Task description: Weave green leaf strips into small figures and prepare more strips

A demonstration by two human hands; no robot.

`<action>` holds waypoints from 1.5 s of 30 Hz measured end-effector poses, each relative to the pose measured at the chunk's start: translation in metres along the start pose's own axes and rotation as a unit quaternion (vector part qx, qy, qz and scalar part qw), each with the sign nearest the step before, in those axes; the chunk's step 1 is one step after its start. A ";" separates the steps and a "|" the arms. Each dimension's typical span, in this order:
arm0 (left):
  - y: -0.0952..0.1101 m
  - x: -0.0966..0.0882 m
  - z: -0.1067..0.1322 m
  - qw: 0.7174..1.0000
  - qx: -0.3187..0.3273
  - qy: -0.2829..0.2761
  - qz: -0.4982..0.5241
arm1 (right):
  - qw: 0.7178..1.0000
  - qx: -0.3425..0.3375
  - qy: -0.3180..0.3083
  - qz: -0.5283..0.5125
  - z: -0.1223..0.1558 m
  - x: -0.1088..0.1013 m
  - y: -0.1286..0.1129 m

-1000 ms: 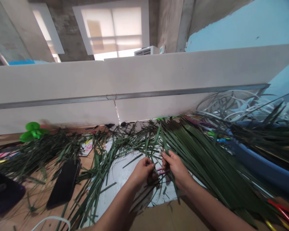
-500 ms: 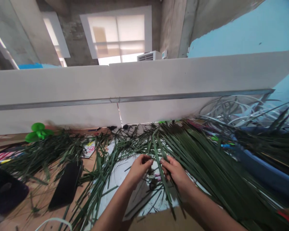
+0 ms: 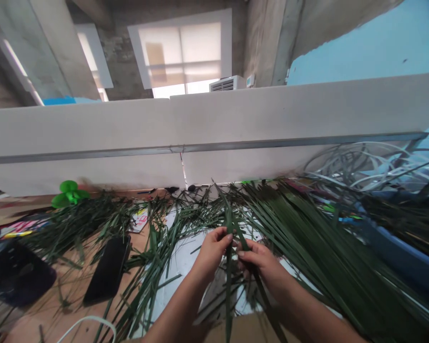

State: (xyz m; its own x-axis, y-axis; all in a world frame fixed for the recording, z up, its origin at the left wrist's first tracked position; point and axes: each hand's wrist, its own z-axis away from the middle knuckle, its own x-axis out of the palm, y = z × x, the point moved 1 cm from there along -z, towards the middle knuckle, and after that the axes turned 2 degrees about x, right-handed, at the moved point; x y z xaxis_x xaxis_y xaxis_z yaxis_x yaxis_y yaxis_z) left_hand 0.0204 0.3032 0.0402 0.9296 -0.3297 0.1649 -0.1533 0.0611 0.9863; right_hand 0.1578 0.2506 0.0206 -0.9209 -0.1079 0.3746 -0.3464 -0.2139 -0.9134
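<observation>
Both hands are close together over a white sheet (image 3: pixel 188 252) scattered with green leaf scraps. My left hand (image 3: pixel 216 247) pinches one long green leaf strip (image 3: pixel 229 281) between thumb and fingers; it hangs down toward me. My right hand (image 3: pixel 255 257) grips a second leaf strip (image 3: pixel 243 233), which runs past the thumb and down beside the wrist. The two strips come together above the hands, at a point just beyond the fingertips. Right of my right hand lies a thick bundle of long palm leaves (image 3: pixel 318 247).
Loose leaf cuttings (image 3: pixel 89 219) pile up at the left. A black phone (image 3: pixel 107 269), a green three-lobed object (image 3: pixel 69 193) and a dark container (image 3: pixel 17 274) are there too. A blue tub (image 3: pixel 396 247) with leaves stands right, near white coiled strips (image 3: pixel 357 162). A white partition (image 3: pixel 236 119) rises behind.
My left hand has moved slightly right and now holds a leaf strip. The strips have spread apart below the hands. The view has shifted a little left.
</observation>
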 end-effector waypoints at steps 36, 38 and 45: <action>-0.003 0.007 0.004 0.998 -0.009 -0.048 -0.036 | 0.996 -0.049 0.059 0.047 -0.006 -0.010 -0.010; -0.003 0.009 0.005 0.998 0.011 -0.044 -0.053 | 0.995 -0.054 0.049 0.067 -0.005 -0.009 -0.010; -0.002 0.007 0.004 1.000 -0.007 0.014 -0.015 | 0.996 -0.050 0.035 0.073 -0.003 -0.008 -0.012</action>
State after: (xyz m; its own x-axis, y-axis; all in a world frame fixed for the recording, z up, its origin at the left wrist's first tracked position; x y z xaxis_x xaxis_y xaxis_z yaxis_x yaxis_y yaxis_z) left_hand 0.0263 0.2971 0.0389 0.9426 -0.3052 0.1356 -0.1217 0.0642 0.9905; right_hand 0.1691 0.2573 0.0277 -0.9715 -0.0625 0.2287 -0.2216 -0.1029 -0.9697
